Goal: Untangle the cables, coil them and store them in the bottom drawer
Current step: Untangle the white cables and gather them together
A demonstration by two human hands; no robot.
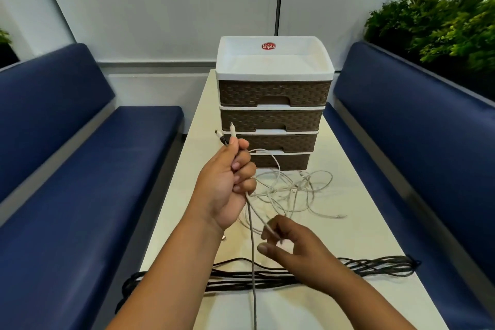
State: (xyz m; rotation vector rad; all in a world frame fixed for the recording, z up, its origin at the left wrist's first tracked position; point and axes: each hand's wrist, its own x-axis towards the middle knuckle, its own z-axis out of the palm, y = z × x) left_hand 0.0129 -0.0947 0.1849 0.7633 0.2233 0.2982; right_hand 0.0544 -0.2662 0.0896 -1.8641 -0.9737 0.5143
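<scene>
My left hand (pixel 227 182) is raised above the table and grips two cable ends, their plugs (pixel 225 135) sticking up above my fist. A grey cable (pixel 252 262) hangs from it down past the frame's bottom. My right hand (pixel 292 246) pinches a white cable (pixel 270 229) between thumb and fingertips. A tangle of white cables (pixel 297 190) lies on the table in front of the brown drawer unit (pixel 273 115). Its bottom drawer (pixel 281 162) is closed. A long black cable bundle (pixel 321 270) lies across the table's near part.
The white table (pixel 361 222) is narrow, with blue benches on the left (pixel 80 195) and right (pixel 415 155). The black bundle overhangs both table edges. Green plants (pixel 442 21) stand behind the right bench. The drawer unit's white top tray is bare.
</scene>
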